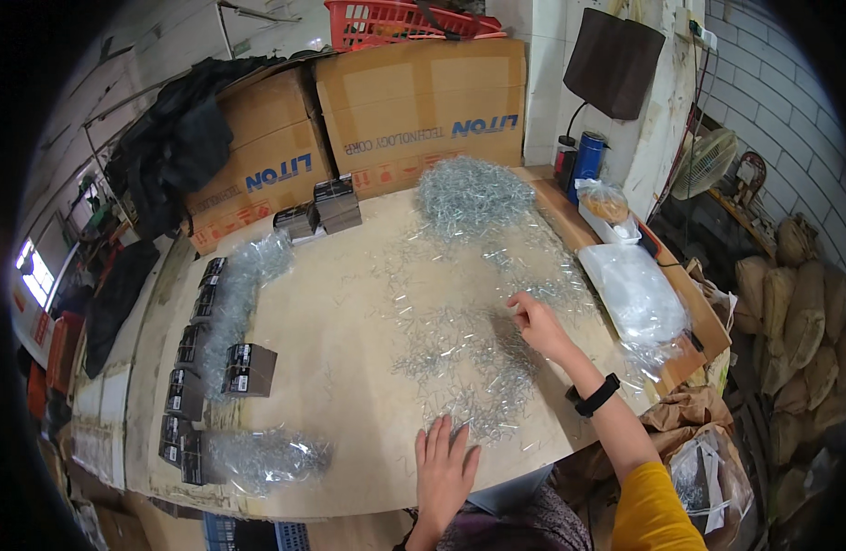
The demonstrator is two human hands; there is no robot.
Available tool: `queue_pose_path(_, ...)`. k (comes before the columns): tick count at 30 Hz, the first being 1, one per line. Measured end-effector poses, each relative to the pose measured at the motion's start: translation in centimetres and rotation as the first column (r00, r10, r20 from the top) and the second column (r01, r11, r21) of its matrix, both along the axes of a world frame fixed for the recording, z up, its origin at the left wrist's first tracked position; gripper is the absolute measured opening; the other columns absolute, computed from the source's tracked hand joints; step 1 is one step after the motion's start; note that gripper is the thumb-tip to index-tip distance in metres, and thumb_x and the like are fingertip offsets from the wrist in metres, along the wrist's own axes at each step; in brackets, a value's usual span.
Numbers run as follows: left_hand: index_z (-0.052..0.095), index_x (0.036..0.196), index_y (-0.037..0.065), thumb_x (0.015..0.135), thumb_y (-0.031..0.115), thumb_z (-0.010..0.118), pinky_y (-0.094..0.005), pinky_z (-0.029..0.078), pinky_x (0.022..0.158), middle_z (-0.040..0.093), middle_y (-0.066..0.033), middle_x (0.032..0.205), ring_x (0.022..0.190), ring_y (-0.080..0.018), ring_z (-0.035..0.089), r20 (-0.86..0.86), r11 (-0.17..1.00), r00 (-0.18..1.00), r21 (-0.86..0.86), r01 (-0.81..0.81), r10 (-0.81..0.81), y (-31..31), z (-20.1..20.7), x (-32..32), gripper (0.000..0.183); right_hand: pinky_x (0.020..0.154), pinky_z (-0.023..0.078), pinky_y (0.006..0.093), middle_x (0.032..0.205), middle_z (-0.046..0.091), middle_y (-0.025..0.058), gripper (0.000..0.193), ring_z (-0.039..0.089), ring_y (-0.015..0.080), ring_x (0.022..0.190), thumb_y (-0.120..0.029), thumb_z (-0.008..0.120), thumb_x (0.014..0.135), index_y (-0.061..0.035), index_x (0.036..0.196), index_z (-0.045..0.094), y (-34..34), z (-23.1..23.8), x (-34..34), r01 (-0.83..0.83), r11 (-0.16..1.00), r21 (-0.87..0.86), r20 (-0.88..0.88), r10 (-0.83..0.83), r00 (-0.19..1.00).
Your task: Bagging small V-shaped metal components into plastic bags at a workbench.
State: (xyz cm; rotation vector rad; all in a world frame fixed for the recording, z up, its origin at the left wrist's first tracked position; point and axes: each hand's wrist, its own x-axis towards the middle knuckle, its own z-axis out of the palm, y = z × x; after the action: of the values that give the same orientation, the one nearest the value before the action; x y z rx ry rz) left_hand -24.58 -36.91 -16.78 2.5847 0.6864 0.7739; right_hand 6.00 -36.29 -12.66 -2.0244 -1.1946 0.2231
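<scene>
My left hand (446, 470) lies flat near the table's front edge, its fingers spread and the tips touching scattered small shiny pins (469, 404). Farther right, my right hand (539, 329) hovers low over the same loose pieces. Its fingers are bent together, and whatever they may hold is too small to make out. Thin and silvery, the pieces spread across the tabletop (340, 349). A big heap of them (475, 195) rises at the far side.
Dark small boxes (248, 370) and transparent bags of shiny pieces (267, 459) line the left. Large cartons (423, 106) stand behind. On the right are a plastic bag stack (634, 289), a blue can (586, 156), a lamp (614, 64) and a fan (705, 163).
</scene>
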Motion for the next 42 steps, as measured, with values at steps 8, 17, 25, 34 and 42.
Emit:
queue_pose_path(8,0.062,0.117,0.000,0.086,0.018,0.068,-0.0532,0.030,0.109,0.051,-0.0216,0.134,0.128,-0.0365,0.046,0.039,0.999,0.999,-0.052,-0.007,0.009,-0.1,0.4,0.0,0.036,0.074,0.051,0.0394,0.088,0.068,0.0197,0.008,0.066,0.0337,0.083,-0.001,0.064,0.080,0.0015,0.087,0.067,2.2,-3.0,-2.0,-0.297,0.954,-0.031,-0.067,0.295,0.953)
queue_pose_path(17,0.062,0.117,0.000,0.086,0.017,0.069,-0.0530,0.031,0.109,0.052,-0.0211,0.133,0.127,-0.0363,0.047,0.052,0.999,0.999,-0.041,-0.013,0.015,-0.3,0.2,0.2,0.036,0.074,0.051,0.0432,0.085,0.067,0.0217,0.010,0.065,0.0388,0.083,0.000,0.061,0.076,0.0020,0.085,0.065,2.9,-3.4,-2.6,-0.258,0.930,-0.261,0.073,0.286,0.956)
queue_pose_path(25,0.062,0.118,0.001,0.086,0.018,0.069,-0.0528,0.031,0.109,0.052,-0.0206,0.133,0.127,-0.0362,0.047,0.047,0.999,0.999,-0.027,-0.026,0.027,-0.3,0.3,0.0,0.036,0.070,0.049,0.0400,0.080,0.064,0.0205,0.008,0.062,0.0377,0.075,0.003,0.059,0.077,0.0036,0.084,0.062,0.2,-1.1,-1.9,-0.282,0.958,0.060,-0.198,0.288,0.937)
queue_pose_path(34,0.061,0.117,0.002,0.087,0.021,0.067,-0.0517,0.031,0.109,0.053,-0.0201,0.131,0.127,-0.0343,0.047,0.036,1.000,0.999,0.008,-0.020,0.020,-0.2,0.1,0.1,0.036,0.074,0.051,0.0447,0.085,0.065,0.0237,0.010,0.065,0.0402,0.084,0.003,0.061,0.074,0.0046,0.083,0.064,2.0,-3.9,-3.3,-0.285,0.936,-0.207,0.156,0.319,0.935)
queue_pose_path(42,0.061,0.117,0.002,0.087,0.022,0.067,-0.0515,0.031,0.109,0.053,-0.0200,0.131,0.127,-0.0338,0.046,0.025,0.999,0.999,0.011,-0.035,0.035,-0.6,0.1,0.2,0.036,0.065,0.046,0.0385,0.073,0.058,0.0162,0.008,0.057,0.0288,0.070,0.006,0.055,0.074,0.0017,0.081,0.055,0.6,-2.2,-2.0,-0.309,0.951,0.007,-0.101,0.308,0.946)
